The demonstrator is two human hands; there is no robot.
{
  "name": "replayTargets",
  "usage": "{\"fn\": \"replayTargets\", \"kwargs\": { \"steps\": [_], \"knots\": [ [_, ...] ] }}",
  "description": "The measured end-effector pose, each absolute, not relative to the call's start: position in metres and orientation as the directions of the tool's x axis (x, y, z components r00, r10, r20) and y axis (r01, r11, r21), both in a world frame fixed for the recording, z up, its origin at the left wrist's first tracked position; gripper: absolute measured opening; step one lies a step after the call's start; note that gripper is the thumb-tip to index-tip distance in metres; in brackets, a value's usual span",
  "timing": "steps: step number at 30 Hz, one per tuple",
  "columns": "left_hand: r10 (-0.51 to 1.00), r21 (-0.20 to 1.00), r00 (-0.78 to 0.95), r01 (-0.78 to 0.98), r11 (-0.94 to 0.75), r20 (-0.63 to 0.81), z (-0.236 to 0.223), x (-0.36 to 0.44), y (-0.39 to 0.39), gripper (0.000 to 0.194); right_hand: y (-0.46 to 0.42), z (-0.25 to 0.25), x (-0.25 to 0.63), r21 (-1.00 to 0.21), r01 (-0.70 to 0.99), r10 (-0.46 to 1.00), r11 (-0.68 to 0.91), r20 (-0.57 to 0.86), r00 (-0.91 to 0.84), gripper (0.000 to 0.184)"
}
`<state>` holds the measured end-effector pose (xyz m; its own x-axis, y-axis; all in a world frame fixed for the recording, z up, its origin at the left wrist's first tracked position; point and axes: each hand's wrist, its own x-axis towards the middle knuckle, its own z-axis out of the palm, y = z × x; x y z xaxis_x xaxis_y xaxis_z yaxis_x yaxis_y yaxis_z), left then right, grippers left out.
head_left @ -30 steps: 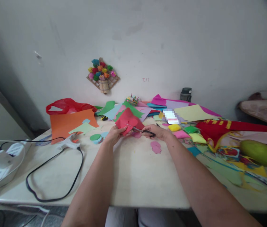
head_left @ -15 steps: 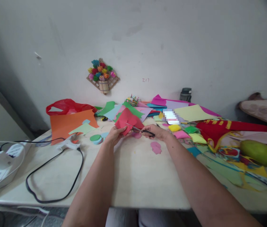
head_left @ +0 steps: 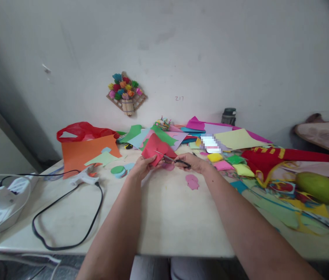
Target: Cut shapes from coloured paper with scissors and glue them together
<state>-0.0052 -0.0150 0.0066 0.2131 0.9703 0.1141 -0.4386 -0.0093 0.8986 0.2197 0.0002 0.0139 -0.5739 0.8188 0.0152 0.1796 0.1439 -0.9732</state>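
My left hand (head_left: 142,166) pinches the lower left edge of a red sheet, paper or felt (head_left: 154,145), held up above the table. My right hand (head_left: 192,162) is closed round the black handles of a pair of scissors (head_left: 170,158). The blades reach left across the lower part of the red sheet, close to my left fingers. Below and to the right lie pink cut-out pieces (head_left: 192,181) on the table. A stack of green and blue round pieces (head_left: 119,171) sits left of my left hand.
A white glue gun (head_left: 84,177) with a looped black cord and a power strip (head_left: 4,206) stand at left. Orange sheet (head_left: 79,149) and red plastic bag (head_left: 85,131) lie behind. Coloured packets (head_left: 223,166), scraps (head_left: 283,212) and a green fruit (head_left: 318,187) fill the right side.
Hardly anything differs. The red sheet and the scissors have shifted very slightly; both hands keep their hold.
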Motion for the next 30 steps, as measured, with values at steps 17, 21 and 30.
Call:
{"fn": "replayTargets", "kwargs": {
  "steps": [17, 21, 30],
  "knots": [
    [0.969, 0.893, 0.213, -0.451, -0.017, 0.125, 0.002, -0.001, -0.013, 0.024, 0.001, 0.013, 0.217, -0.973, 0.182, 0.829, 0.139, 0.014, -0.56, 0.027],
    [0.971, 0.892, 0.201, -0.45, -0.026, 0.13, 0.003, 0.0, -0.013, 0.027, -0.001, 0.015, 0.216, -0.979, 0.163, 0.837, 0.121, 0.012, -0.548, 0.024],
    [0.975, 0.886, 0.18, -0.462, -0.035, 0.133, 0.003, 0.007, -0.014, 0.026, -0.001, 0.014, 0.215, -0.982, 0.15, 0.861, 0.112, 0.021, -0.508, 0.024]
  ]
}}
